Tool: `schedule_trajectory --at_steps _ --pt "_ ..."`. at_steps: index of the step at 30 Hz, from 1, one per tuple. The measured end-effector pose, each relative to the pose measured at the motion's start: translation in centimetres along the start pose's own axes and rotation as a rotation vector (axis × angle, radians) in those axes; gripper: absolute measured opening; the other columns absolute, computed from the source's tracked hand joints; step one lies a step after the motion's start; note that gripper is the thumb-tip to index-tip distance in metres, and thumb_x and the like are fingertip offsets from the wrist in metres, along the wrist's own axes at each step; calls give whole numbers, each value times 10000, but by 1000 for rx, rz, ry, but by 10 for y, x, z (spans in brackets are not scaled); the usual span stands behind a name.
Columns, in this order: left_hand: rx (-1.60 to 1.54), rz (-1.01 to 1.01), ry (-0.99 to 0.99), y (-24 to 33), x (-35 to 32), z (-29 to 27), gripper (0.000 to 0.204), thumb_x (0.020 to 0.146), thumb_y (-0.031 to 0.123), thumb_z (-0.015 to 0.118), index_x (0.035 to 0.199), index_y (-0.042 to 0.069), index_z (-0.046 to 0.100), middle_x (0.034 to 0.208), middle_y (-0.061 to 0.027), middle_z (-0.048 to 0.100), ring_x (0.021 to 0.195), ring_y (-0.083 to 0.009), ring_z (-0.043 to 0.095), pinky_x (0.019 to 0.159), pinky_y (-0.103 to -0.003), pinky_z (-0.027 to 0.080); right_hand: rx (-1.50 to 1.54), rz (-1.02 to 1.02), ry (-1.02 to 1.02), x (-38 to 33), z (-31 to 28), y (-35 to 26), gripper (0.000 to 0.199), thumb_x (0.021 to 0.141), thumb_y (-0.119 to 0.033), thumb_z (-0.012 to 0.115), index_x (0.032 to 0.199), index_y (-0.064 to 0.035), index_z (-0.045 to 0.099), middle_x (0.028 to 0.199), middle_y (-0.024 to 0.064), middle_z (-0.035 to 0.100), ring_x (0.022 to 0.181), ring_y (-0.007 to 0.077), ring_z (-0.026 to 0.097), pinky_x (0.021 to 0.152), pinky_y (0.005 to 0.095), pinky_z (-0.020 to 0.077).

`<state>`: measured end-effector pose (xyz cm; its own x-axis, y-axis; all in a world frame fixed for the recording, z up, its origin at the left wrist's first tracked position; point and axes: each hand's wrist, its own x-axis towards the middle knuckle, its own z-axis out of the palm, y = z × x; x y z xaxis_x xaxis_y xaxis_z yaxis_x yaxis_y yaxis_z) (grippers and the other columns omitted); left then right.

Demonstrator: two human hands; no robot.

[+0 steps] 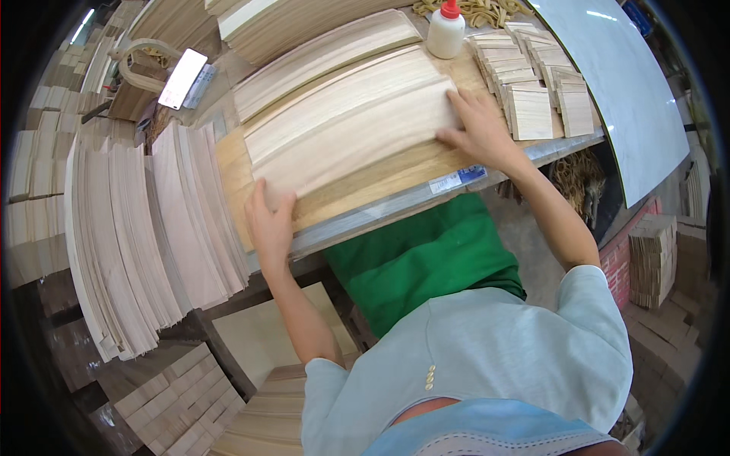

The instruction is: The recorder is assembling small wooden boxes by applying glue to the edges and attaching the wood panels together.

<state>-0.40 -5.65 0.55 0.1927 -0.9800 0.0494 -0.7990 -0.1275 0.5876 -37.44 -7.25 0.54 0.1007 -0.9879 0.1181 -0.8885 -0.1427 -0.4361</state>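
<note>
Fingers (261, 193) of left hand (270, 228) and right hand (485, 129) grip 1 board (357, 138) over a worktable (395, 171) among wood stacks (122, 243).

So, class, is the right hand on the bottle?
No, the right hand is at the right end of the board, apart from the bottle.

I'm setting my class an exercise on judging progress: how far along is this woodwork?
Looks done, perhaps: the farther pale boards already lie flat on the bench. In hand: the left hand and right hand are at opposite ends of the nearer pale board. Possibly left: small wooden pieces lie in overlapping rows, apart from that board. The total number of steps cannot be told.
</note>
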Motion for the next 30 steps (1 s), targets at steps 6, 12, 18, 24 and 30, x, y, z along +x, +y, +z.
schedule_trajectory --at_steps 6,12,18,24,30 --pt "134 62 -197 -8 -24 -10 707 780 277 704 1363 8 407 1390 -241 377 1278 -380 345 1073 -432 279 -68 -96 -61 -23 8 10 627 814 -229 650 1332 25 404 1379 262 384 1264 416 350 1063 427 297" --pt "175 193 -218 -28 -3 -8 802 727 229 759 1391 12 367 1432 -249 316 1316 -379 299 1103 -419 236 4 -145 -99 -8 9 24 645 823 -228 651 1366 -4 382 1432 257 324 1356 392 258 1102 429 255" --pt "-21 246 -286 -27 8 -5 885 672 141 776 1428 58 324 1504 -236 204 1407 -331 182 1137 -379 170 49 -179 -157 7 11 41 959 718 -415 737 1436 -11 246 1495 240 212 1403 356 177 1150 414 165" --pt "0 247 -336 -22 16 -12 969 624 90 778 1454 88 279 1531 -217 138 1421 -318 148 1145 -369 150 17 -217 -148 11 14 39 961 713 -443 737 1421 10 271 1486 253 220 1398 359 185 1148 412 174" --pt "17 225 -359 -26 16 -19 958 631 148 778 1451 86 287 1531 -216 138 1427 -309 135 1146 -378 144 33 -252 -97 -3 18 34 928 723 -427 737 1400 30 299 1480 246 240 1391 359 204 1141 401 198"
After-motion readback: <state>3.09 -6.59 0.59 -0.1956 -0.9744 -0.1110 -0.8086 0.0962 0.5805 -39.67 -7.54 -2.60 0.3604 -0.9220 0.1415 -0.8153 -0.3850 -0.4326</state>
